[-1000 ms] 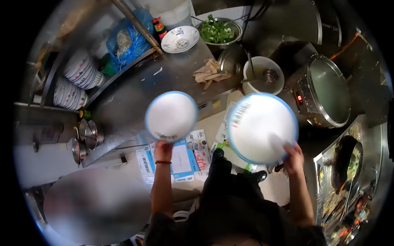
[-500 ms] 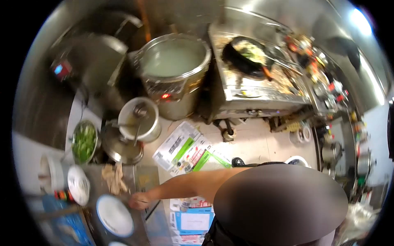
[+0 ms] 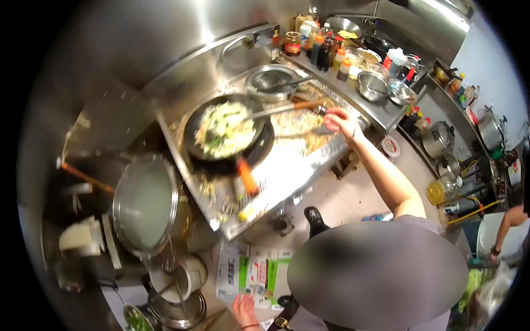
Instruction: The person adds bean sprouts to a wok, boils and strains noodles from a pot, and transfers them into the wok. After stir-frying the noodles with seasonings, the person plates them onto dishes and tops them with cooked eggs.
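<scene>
My right hand (image 3: 342, 122) is over the stove with its fingers loosely apart. It is just beside the wooden handle end of a spatula (image 3: 276, 110); a gap seems to separate them. The spatula's blade rests in a dark wok (image 3: 190, 132) holding pale shredded food with green pieces (image 3: 223, 129). The wok's orange handle (image 3: 247, 176) points toward the front of the stove (image 3: 287, 176). My left hand (image 3: 244, 310) is low, near the bottom edge, above the floor by the flattened cardboard (image 3: 226, 278). Its fingers are spread and nothing shows in them.
A tall steel pot of cloudy liquid (image 3: 144, 204) stands left of the stove, a white bucket (image 3: 193, 276) below it. Sauce bottles (image 3: 324, 55) and steel bowls (image 3: 372, 86) line the back counter. Another person's arm (image 3: 510, 226) shows at the far right.
The view has swung toward the stove. My left hand has left the counter with the white, blue-rimmed dish. My right hand has come into view beside the spatula handle.
</scene>
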Available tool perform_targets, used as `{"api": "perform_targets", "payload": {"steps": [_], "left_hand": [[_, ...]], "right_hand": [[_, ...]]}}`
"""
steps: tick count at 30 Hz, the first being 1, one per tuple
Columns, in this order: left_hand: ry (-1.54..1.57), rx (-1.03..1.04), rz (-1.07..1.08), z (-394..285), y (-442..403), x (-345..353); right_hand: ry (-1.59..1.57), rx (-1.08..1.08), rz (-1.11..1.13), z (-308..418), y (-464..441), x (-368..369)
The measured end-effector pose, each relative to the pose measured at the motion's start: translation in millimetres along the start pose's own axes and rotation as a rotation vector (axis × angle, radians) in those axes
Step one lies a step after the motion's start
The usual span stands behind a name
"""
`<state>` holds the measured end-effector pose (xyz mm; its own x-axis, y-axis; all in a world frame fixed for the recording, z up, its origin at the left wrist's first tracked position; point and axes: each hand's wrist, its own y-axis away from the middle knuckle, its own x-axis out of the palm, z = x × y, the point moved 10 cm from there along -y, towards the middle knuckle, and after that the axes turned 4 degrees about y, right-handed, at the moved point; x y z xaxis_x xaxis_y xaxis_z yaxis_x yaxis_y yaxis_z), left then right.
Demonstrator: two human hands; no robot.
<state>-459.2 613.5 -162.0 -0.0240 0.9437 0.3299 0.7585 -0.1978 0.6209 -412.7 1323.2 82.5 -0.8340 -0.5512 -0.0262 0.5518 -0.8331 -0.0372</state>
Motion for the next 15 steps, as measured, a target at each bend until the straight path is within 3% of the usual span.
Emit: {"api": "perform_targets", "payload": {"steps": [3, 7, 13, 15], "left_hand": [[-0.099, -0.077, -0.317, 25, -45, -25], [-0.317, -0.259, -0.409, 51, -57, 52], [-0.515, -0.427, -0.370, 72, -28, 131], [-0.548, -0.450, -0.358, 77, -9, 144]], "right_hand": [[0.187, -0.177, -0.363, -34, -170, -92], [0.379, -0.056, -0.627, -69, -322, -145], [0.568, -0.140, -0.813, -75, -453, -177], [0.448, -0.217, -0.664, -109, -502, -185]]}}
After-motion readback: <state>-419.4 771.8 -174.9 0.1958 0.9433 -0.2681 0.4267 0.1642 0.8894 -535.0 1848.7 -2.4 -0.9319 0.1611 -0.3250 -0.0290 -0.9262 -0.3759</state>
